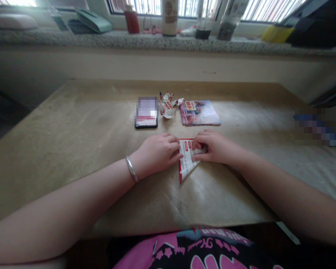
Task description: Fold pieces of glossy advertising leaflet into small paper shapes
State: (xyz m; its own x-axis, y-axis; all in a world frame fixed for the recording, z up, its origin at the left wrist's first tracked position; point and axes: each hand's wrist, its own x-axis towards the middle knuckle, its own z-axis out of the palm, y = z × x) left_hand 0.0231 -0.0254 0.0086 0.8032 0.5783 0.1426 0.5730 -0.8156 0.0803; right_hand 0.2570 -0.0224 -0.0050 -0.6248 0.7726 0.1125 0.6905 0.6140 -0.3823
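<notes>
A sheet of printed paper [187,164], white with red edges and red labels, lies folded into a triangle on the table in front of me. My left hand [164,151], with a silver bangle at the wrist, holds its left edge with fingers and thumb closed together. On the paper's right side, my right hand [211,147] has its fingers curled and its thumb pressed near the slanting edge. Part of the sheet is hidden under the right fingers. One corner of the triangle points towards me.
Beyond my hands lie a phone [146,112], a crumpled folded-paper shape [168,106] and a stack of colourful leaflets [203,113]. The brownish table [100,149] reaches to the wall. Bottles and jars stand on the stone windowsill [145,42]. A blurred blue item [319,129] is at the right.
</notes>
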